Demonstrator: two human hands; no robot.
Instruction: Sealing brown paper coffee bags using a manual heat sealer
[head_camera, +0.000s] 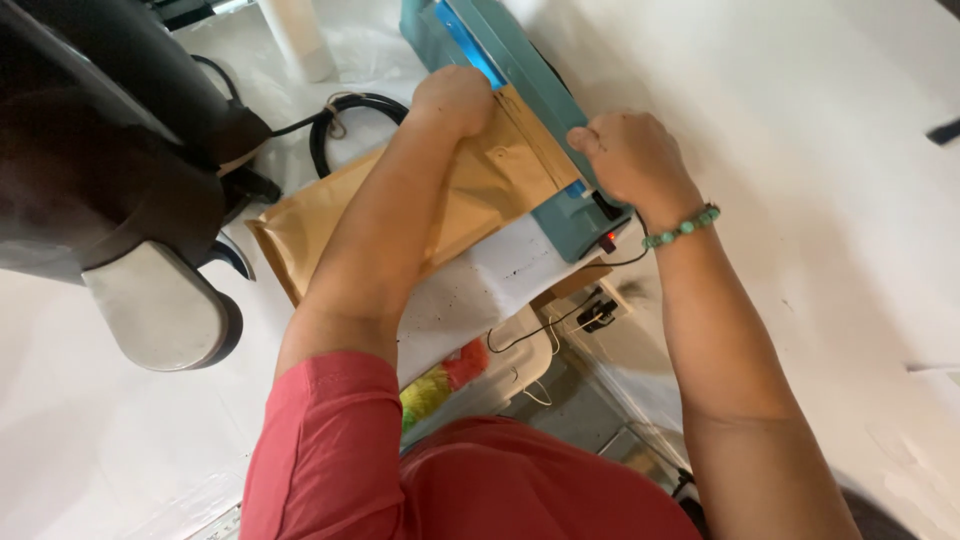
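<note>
My left hand (455, 98) is balled into a fist and presses down on the upper end of a brown paper bag (480, 190), right where the bag's mouth runs under the arm of a teal heat sealer (515, 60). My right hand (632, 155) is curled over the near end of the sealer's arm, fingers wrapped around it — so both hands are closed, one bearing on the bag, the other clamped on the machine. They sit near each other, with the strip of bag mouth between them.

The bag lies slanted across the middle of the frame, its far end under my left forearm and reaching toward the left, where it rests on the white tabletop (850, 150). Its surface is creased and a little puffed. The sealer runs diagonally from the top centre down to the middle, and a small red lamp (611, 238) glows on its near end, just beside my right wrist. A green bead bracelet (682, 227) circles that wrist.

At upper centre a black cable (345, 110) lies coiled beside the bag, and a large dark rounded appliance (110, 150) fills the upper left. Below the sealer a thin black cord (560, 315) trails down toward a white plug block (600, 310) — near my red shirt (330, 450) at the bottom.
</note>
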